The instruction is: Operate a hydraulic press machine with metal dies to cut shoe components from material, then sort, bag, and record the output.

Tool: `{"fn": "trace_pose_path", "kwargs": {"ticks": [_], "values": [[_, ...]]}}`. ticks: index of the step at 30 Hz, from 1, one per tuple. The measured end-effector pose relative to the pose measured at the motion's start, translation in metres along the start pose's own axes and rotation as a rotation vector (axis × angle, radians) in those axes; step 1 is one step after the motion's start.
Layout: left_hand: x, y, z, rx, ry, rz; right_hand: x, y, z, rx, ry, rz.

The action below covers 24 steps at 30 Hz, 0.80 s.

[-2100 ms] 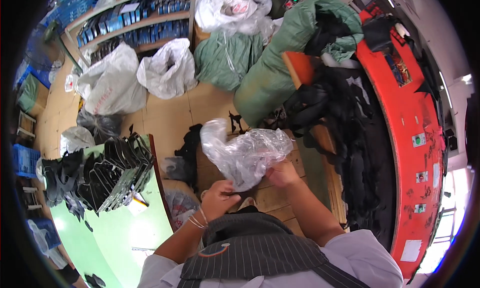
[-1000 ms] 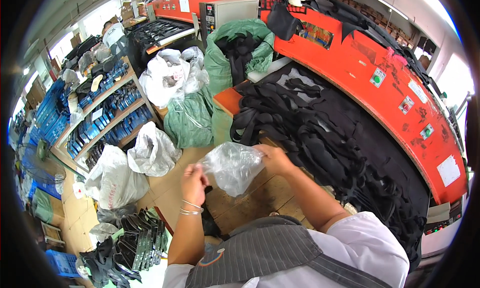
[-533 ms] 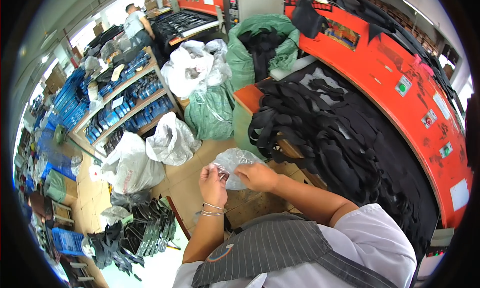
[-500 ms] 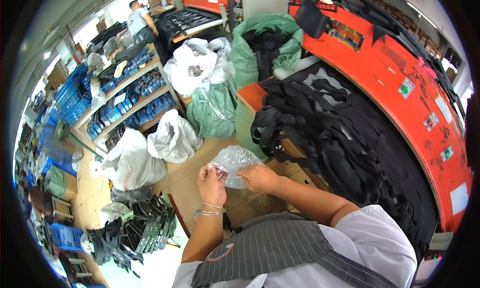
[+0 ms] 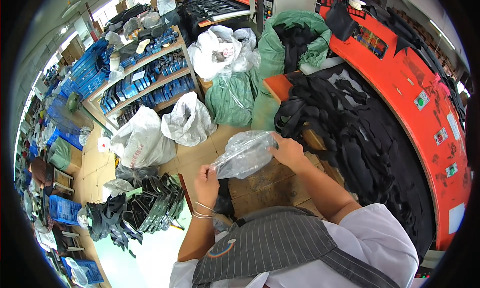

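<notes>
A clear plastic bag (image 5: 246,155) is stretched between my two hands, in front of my striped apron and over the tiled floor. My left hand (image 5: 206,183), with thin bangles at its wrist, is closed on the bag's lower left edge. On the opposite side, my right hand (image 5: 288,152) pinches the bag's upper right edge. The film is puffed and wrinkled, and I cannot make out anything inside it.
Black strips of cut sheet (image 5: 340,138) lie heaped at my right beside a red machine (image 5: 400,78). Ahead stand white sacks (image 5: 188,120) and a green sack (image 5: 295,43). Stacked black cut pieces (image 5: 155,203) lie on a pale table (image 5: 150,258) at left. A co-worker (image 5: 167,0) stands far off.
My hands have moved apart, the right one going right and up, and the bag is now spread out between them. The view has shifted a little, and the far co-worker's arm now reaches forward.
</notes>
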<state>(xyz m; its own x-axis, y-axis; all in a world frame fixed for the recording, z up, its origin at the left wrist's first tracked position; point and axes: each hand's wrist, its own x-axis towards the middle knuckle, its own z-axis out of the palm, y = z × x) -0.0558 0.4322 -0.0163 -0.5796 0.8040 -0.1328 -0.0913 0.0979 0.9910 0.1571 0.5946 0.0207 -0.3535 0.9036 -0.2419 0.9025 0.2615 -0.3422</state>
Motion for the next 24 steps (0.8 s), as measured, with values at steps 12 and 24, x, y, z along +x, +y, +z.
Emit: {"fn": "trace_pose_path", "kwargs": {"ticks": [12, 24], "values": [[-0.074, 0.039, 0.057, -0.199, -1.040, 0.007, 0.053, -0.042, 0.107, 0.982, -0.491, -0.949], [-0.011, 0.032, 0.017, -0.332, -0.281, -0.011, 0.023, -0.047, -0.010, 0.970, 0.491, -0.725]]}}
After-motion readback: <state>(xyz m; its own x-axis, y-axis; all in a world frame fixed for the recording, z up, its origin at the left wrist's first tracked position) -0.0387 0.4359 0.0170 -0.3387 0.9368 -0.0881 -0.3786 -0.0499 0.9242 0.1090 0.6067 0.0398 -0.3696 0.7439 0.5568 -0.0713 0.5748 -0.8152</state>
